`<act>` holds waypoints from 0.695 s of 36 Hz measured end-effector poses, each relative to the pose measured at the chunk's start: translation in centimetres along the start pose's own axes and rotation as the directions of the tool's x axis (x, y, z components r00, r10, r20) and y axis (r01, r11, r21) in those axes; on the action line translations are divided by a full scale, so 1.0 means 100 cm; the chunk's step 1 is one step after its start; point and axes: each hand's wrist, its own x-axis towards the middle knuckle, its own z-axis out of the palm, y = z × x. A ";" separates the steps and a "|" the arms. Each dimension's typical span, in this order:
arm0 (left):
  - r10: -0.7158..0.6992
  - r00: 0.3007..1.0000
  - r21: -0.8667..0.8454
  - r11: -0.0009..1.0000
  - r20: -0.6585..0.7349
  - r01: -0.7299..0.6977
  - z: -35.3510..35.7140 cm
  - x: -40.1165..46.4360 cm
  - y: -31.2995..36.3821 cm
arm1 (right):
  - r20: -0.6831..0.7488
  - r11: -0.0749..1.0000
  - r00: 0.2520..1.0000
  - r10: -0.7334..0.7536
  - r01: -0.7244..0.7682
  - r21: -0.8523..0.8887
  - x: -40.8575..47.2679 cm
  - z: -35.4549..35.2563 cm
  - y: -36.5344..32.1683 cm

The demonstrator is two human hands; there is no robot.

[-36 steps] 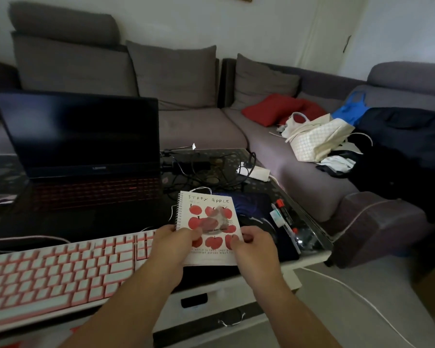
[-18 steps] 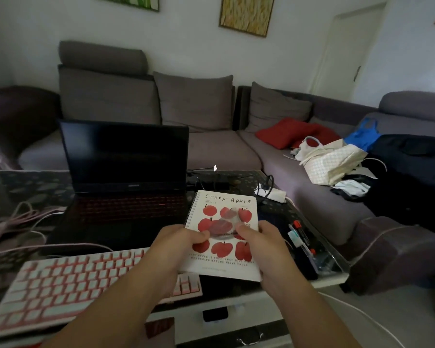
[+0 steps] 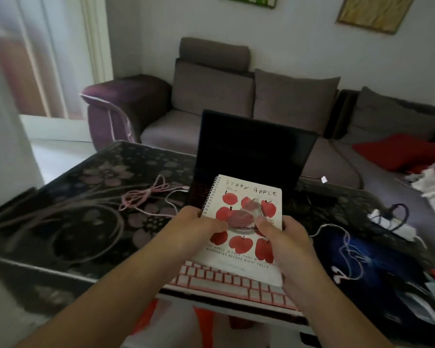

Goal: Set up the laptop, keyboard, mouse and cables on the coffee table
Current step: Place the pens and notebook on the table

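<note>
- The grey sofa (image 3: 249, 96) wraps the room beyond both hands, its purple-tinted armrest off past the left hand and a red cushion (image 3: 397, 154) lying on the seat far out past the right hand.
- Two framed pictures hang on the pale wall (image 3: 299, 41) above the sofa.
- The coffee table (image 3: 86, 197) is a dark glossy top printed with pale flowers; its widest bare stretch lies to the outer side of the left hand.
- The laptop (image 3: 254, 151) stands open just beyond the hands, screen dark and facing the person, its long edge running across the table.
- The pink-and-white keyboard (image 3: 226, 280) lies under the hands at the near edge, long axis slanting from near the left wrist away past the right wrist.
- A dark blue mat (image 3: 377, 262) lies outside the right hand, with a thin white cable (image 3: 347, 249) looped over it.
- The spiral notebook (image 3: 244, 222) is held up between both hands, spine toward the left hand, long axis pointing at the laptop; the cover reads "STRAY APPLE" over red apples, the smaller lines too blurred to read.
- The left hand (image 3: 194, 227) grips the notebook's spine edge, thumb on the cover.
- The right hand (image 3: 289, 242) holds the opposite edge, thumb pressed on the cover.
- A bundled pink cable (image 3: 146, 194) lies beyond the left hand.
</note>
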 end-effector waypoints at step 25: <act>-0.110 0.870 0.522 0.761 -0.481 0.385 -0.240 0.024 -0.093 | 0.379 0.807 0.915 0.137 0.118 -0.578 0.046 0.310 0.080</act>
